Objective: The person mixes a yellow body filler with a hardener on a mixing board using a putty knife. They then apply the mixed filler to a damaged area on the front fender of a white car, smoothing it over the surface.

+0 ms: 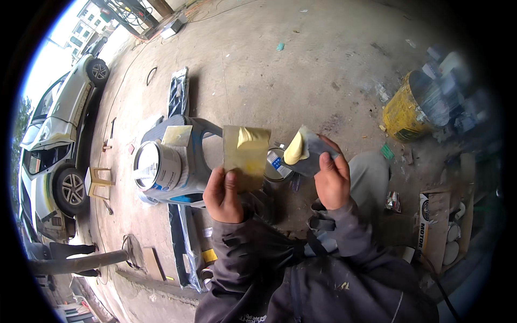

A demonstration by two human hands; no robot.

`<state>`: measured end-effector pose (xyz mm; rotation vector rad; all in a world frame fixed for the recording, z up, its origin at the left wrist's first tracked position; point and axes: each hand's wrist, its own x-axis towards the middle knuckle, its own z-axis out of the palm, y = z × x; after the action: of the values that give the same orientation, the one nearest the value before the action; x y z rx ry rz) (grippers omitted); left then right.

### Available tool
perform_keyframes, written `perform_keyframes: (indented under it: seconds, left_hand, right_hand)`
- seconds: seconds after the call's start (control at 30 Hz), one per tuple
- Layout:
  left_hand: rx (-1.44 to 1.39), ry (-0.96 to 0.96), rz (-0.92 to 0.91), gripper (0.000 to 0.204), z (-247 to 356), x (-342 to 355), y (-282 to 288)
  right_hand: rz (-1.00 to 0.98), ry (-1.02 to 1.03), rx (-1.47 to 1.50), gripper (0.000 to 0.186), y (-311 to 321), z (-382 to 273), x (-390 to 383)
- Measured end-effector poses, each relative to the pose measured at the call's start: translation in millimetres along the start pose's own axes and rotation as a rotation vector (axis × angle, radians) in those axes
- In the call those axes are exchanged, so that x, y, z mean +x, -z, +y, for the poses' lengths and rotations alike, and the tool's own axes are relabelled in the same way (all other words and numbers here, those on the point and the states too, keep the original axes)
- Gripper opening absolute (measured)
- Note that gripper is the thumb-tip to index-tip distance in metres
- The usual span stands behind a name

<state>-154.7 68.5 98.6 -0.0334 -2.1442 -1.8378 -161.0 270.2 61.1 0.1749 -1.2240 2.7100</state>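
Observation:
In front of me, my left hand [225,195] pinches a flat translucent scraper [239,161] by its lower edge. A thick lump of pale yellow filler paste [253,138] lies along the top of it. Just to the right, my right hand [332,183] is closed on a greyish flexible spreader [312,156], tilted, with more yellow paste [294,149] on its left edge. The two tools are a small gap apart. Left of my hands, an open can [161,167] stands on a grey plastic stool [200,153]. Beside the can lies another square scraper [177,135].
A white car [59,124] stands at the far left, near a small wooden stool [98,183]. At right are a yellow bucket [401,110] and a cardboard box [435,229]. A long plastic-wrapped part [179,94] lies on the floor beyond the stool.

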Motion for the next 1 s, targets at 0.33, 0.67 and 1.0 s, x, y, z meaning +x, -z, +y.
perform_keyframes:
  seconds: [0.33,0.67,1.0]
  left_hand:
    - [-0.401,0.358,-0.284,0.020,-72.5,144.7,-101.7]
    - [-0.385,0.363,-0.380,0.019,53.2,299.7,-191.1]
    - [-0.460,0.538,-0.429,0.023,357.3,349.7,-226.8]
  right_hand:
    - [-0.275,0.151,-0.528,0.033,38.0,-9.2,178.2]
    - [-0.128,-0.082,-0.019,0.048,-26.5,-201.6,367.5]
    - [0.035,-0.290,-0.705,0.036,-106.1,-455.0,413.0]
